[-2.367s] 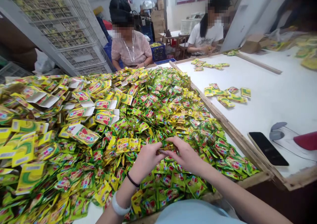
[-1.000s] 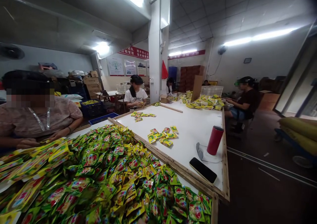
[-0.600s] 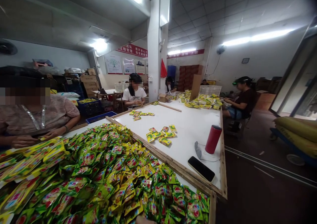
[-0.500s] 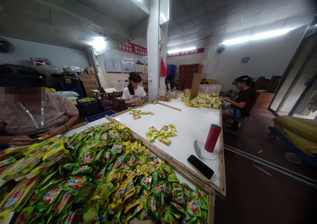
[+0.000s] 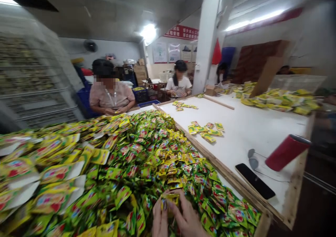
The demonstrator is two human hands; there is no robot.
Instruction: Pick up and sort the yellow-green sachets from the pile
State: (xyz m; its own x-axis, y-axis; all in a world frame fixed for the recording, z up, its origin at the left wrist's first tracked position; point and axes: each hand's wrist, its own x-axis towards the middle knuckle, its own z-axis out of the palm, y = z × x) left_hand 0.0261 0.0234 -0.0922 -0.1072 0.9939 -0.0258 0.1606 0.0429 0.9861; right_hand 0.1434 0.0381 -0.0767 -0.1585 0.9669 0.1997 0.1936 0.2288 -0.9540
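Observation:
At the bottom middle of the head view, my left hand (image 5: 159, 217) and my right hand (image 5: 187, 216) come together around a small yellow packet (image 5: 170, 197). Fingers of both hands are closed on it, thumbs on the near side. Beneath and around them spreads a large heap of small green and yellow snack packets (image 5: 147, 160) with red prints. Flat yellow printed cardboard sleeves (image 5: 56, 174) with white flaps lie piled to the left. The lower part of the held packet is partly hidden by my fingers.
A wooden strip (image 5: 207, 156) edges the heap. Beyond it on the white tabletop (image 5: 241, 125) are loose packets (image 5: 207, 132), a black phone (image 5: 255, 181), glasses (image 5: 252, 158) and a red cylinder (image 5: 287, 153). Co-workers (image 5: 112, 93) sit across the table; a metal rack (image 5: 34, 79) stands left.
The view has swung left, so the table and people appear further right. Both my hands have come into view with the yellow packet; earlier only a sliver of skin showed at the bottom edge.

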